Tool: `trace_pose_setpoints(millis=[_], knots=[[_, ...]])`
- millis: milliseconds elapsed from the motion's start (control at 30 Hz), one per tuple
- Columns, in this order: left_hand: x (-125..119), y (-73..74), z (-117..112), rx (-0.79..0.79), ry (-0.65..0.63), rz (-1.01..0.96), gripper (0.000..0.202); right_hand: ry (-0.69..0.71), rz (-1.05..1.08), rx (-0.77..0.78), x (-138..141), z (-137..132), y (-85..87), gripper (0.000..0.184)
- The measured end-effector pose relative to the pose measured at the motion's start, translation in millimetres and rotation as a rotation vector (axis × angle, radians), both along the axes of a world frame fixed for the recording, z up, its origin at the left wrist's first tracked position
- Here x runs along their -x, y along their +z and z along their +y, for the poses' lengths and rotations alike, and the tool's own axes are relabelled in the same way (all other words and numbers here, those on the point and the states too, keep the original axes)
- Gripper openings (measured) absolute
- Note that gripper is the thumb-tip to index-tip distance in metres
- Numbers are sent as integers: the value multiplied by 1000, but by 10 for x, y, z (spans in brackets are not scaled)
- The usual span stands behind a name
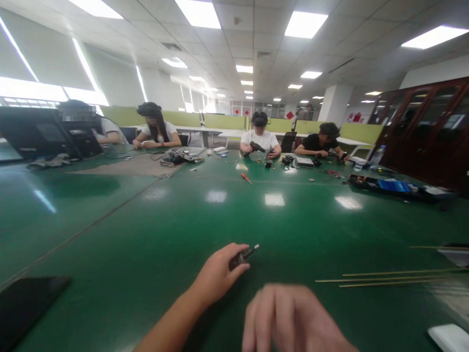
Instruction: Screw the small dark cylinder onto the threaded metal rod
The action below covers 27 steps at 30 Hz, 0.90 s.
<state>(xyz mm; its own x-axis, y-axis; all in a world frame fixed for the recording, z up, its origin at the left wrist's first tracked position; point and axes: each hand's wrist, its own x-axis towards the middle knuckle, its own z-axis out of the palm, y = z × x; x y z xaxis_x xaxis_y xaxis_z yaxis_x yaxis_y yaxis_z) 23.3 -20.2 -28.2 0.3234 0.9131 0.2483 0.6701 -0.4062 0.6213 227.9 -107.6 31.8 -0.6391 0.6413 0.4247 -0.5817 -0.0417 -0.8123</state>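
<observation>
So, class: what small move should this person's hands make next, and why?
Probably keep the left hand steady, since its grip pinches the small dark metal-tipped tool, and bring the blurred, seemingly empty right hand toward the thin pale rods, which lie untouched on the glossy green table to its right.

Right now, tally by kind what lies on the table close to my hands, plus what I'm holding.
Small dark tool, in left hand: 1
Thin sticks lying together: 3
Black flat slab: 1
White flat piece: 1
Total: 6
</observation>
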Motion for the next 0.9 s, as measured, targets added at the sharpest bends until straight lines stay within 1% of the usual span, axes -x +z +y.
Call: trace_pose_setpoints(millis=[33, 67, 100, 133, 167, 200, 233, 300, 367, 433, 500, 633, 733, 900], knots=[[32, -58, 21, 5, 16, -21, 43, -156, 33, 14, -12, 169, -84, 27], [65, -104, 42, 14, 29, -40, 46, -488, 74, -8, -24, 327, -186, 22], [96, -136, 61, 19, 39, -57, 47, -713, 18, -37, -35, 466, -301, 15], [120, -154, 79, 23, 42, -71, 44, -840, -109, -71, -43, 585, -422, 10], [136, -159, 95, 25, 39, -83, 39, -925, -239, -109, -50, 681, -543, 12], [144, -155, 108, 23, 34, -97, 32, -969, -370, -144, -53, 756, -657, 21], [144, -147, 116, 22, 31, -110, 27, -981, -492, -178, -55, 812, -756, 32], [127, -128, 122, 31, 21, -129, 21, -904, -651, -210, -56, 882, -899, 51], [101, -122, 112, 42, -8, -146, 21, -829, -738, -222, -58, 917, -958, 57], [76, -126, 95, 41, -38, -159, 21, -771, -779, -234, -64, 936, -952, 54], [55, -133, 75, 33, -60, -169, 21, -743, -793, -252, -72, 944, -915, 47], [23, -143, 48, 33, -101, -153, 20, -738, -817, -308, -80, 934, -852, 34], [15, -153, 43, 29, -98, -135, 21, -726, -847, -350, -76, 918, -838, 25], [-2, -145, 31, 11, -94, -137, 21, -719, -877, -388, -62, 897, -810, 19]])
